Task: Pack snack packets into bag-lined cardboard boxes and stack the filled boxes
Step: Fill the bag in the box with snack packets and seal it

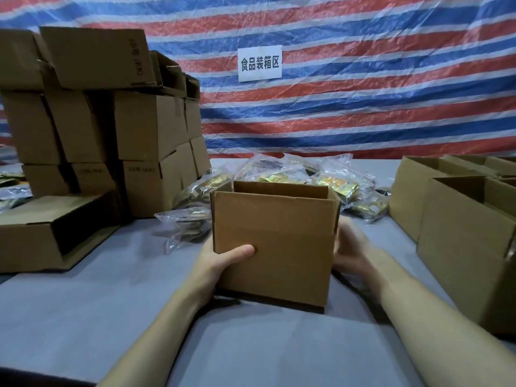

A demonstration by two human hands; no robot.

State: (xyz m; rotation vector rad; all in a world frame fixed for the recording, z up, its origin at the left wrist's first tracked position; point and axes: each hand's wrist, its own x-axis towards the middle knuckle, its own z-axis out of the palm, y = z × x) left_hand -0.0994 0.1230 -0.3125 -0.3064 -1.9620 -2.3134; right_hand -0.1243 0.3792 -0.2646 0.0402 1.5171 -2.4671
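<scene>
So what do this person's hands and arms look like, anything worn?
Left hand and right hand are bare: no gloves, rings or watch visible. Both forearms show no sleeves. The right hand is motion-blurred, so small details there are uncertain.

Dim, bluish, even light; soft shadow beneath the cardboard box [273, 247]; slight blur; bowed edges

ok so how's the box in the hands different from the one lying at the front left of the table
Pose: the held box stands upright with its opening up; the left box lies on its side, opening sideways.
Handling: the left hand grips the held box and the blurred right hand is at its side; no hand touches the left box.
Both are plain brown cardboard, open.
</scene>
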